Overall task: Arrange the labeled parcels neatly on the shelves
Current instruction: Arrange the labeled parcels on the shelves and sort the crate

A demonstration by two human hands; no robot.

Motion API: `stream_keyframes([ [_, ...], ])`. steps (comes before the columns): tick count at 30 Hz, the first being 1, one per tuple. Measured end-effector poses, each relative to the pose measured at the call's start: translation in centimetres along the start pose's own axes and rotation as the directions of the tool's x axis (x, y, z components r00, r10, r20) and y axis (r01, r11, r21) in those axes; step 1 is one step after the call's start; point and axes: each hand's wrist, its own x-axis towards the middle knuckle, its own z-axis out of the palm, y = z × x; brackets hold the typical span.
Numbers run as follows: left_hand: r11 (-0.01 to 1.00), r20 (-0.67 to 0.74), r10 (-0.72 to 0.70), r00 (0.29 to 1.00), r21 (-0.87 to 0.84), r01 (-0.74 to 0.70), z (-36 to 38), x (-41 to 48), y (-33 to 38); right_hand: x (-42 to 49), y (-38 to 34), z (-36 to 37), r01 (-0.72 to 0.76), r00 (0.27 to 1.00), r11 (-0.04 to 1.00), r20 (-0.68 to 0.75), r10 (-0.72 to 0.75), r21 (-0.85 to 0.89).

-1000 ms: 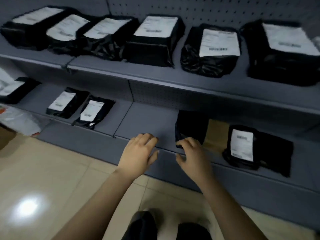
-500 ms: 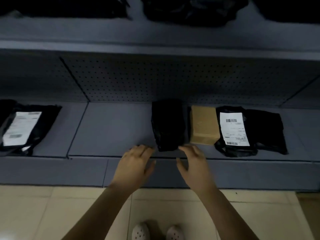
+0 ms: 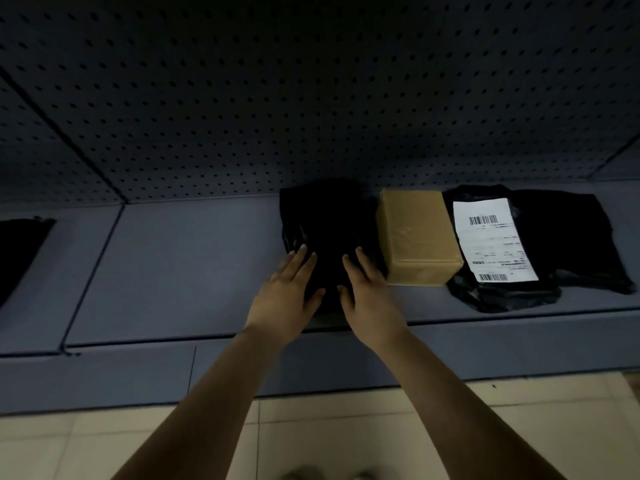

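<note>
— Where is the parcel lying?
— The black parcel (image 3: 325,216) is lying on the shelf (image 3: 173,271), just left of the cardboard box (image 3: 415,233). My left grip (image 3: 287,292) and right grip (image 3: 367,296) are resting flat-fingered on its near end, clasping nothing.
— How is it handling?
— It's looking soft, light and slippery; I'm judging its two long sides best for holding.

Dim grey pegboard back panel (image 3: 311,98) across the whole top half of the frame, rows of small holes, with a dark seam (image 3: 62,133) slanting down through the upper left. Lower down, a plain grey kick panel (image 3: 104,382) running left to right. Below that, pale beige floor tiles (image 3: 346,427) with thin grout lines. Bottom centre, blurry toes of two light shoes (image 3: 301,474), side by side. Tiny dark speck (image 3: 494,386) on a tile, lower right.
</note>
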Motion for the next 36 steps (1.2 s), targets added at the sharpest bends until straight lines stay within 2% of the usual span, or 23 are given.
stream_keyframes([
  [7, 0.989, 0.007, 0.006, 1.0, -0.146, -0.005, 0.4, -3.1, -1.4, -2.3, 0.0, -0.2, 0.079, 0.996, 0.993, 0.025, -0.082, 0.084],
  [10, 0.989, -0.017, -0.027, 0.999, -0.148, 0.024, 0.3, -4.9, -1.7, -2.7, -0.3, -0.3, 0.023, 0.999, 0.986, -0.027, -0.019, 0.165],
  [13, 0.982, -0.043, -0.043, 0.998, -0.188, 0.034, 0.3, -5.6, -1.6, -1.7, -0.4, 0.2, -0.077, 0.997, 0.982, 0.006, 0.077, 0.171],
  [16, 0.971, -0.059, -0.061, 0.996, -0.233, 0.046, 0.2, -5.7, -1.4, -0.5, -0.6, 0.6, -0.077, 0.996, 0.994, 0.049, 0.073, 0.076],
  [18, 0.964, -0.082, -0.079, 0.993, -0.262, 0.055, 0.4, -5.7, -1.6, -0.2, -0.9, 0.6, -0.074, 0.996, 0.986, 0.064, 0.065, 0.15],
  [21, 0.94, -0.088, -0.122, 0.989, -0.331, 0.086, 0.4, -5.9, -2.6, -0.1, -1.6, 0.3, -0.012, 1.0, 0.957, 0.023, 0.006, 0.289],
  [25, 0.911, -0.123, -0.198, 0.973, -0.39, 0.135, -0.9, -6.2, -4.0, 0.1, -3.6, -0.2, 0.188, 0.981, 0.932, -0.113, -0.16, 0.309],
  [29, 0.91, -0.261, -0.168, 0.951, -0.411, 0.048, -3.3, -6.9, -4.3, 0.7, -6.1, 0.1, 0.336, 0.94, 0.88, -0.183, -0.289, 0.336],
  [32, 0.874, -0.267, -0.094, 0.959, -0.484, -0.049, -4.4, -7.2, -4.3, 1.0, -8.3, 0.7, 0.337, 0.941, 0.825, -0.183, -0.285, 0.454],
  [36, 0.846, -0.233, -0.192, 0.953, -0.531, 0.041, -5.2, -8.0, -5.6, 1.3, -10.9, 1.5, 0.234, 0.966, 0.755, -0.058, -0.252, 0.613],
])
